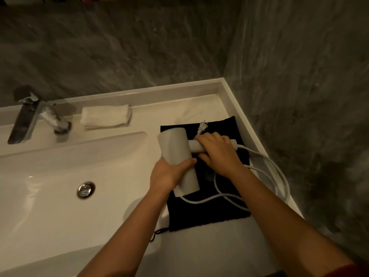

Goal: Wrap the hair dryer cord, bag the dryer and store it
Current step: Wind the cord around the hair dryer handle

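left hand [169, 173] grips hair dryer [173, 145] barrel | right hand [218, 151] curled round handle | dryer over black bag [209, 218] | cord [199, 202] loose

Single head-worn wide-angle view. Looks forward and steeply down from above near rim of basin [44, 206]. Close in: basin fills lower left of frame, faucet [38, 116] behind basin at left, counter [219, 246] right of basin, wall [139, 47] rising beyond basin across upper half. Straight edges bowed by lens.

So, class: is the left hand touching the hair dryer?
Touching. The head view shows the left hand gripping the hair dryer by its barrel, with the thumb curled over the front.
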